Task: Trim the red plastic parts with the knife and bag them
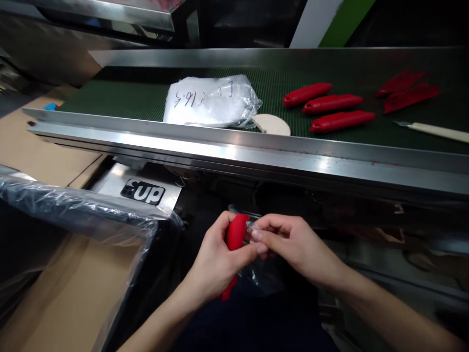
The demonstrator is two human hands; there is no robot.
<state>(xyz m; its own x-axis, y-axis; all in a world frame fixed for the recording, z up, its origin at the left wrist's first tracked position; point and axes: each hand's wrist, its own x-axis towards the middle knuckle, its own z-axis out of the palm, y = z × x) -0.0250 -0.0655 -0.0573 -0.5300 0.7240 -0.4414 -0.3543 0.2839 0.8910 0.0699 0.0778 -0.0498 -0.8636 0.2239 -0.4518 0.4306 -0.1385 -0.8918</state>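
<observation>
Piece [237, 233], red, likely light, stiff, best held mid-body: left hand [218, 256] clasps it, right hand [295, 242] beside pinching slippery-looking film [266, 276].

We are gripping a red part [237, 232] with our left hand [216, 259] and pinching clear plastic [264, 275] with our right hand [295, 242]; three similar parts [332, 103] are lying on a green belt [120, 93].

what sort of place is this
Probably a factory or workshop line: similar red pieces and a slim knife lie on a green conveyor-style belt, and a box lined with clear plastic stands near its left end.
</observation>
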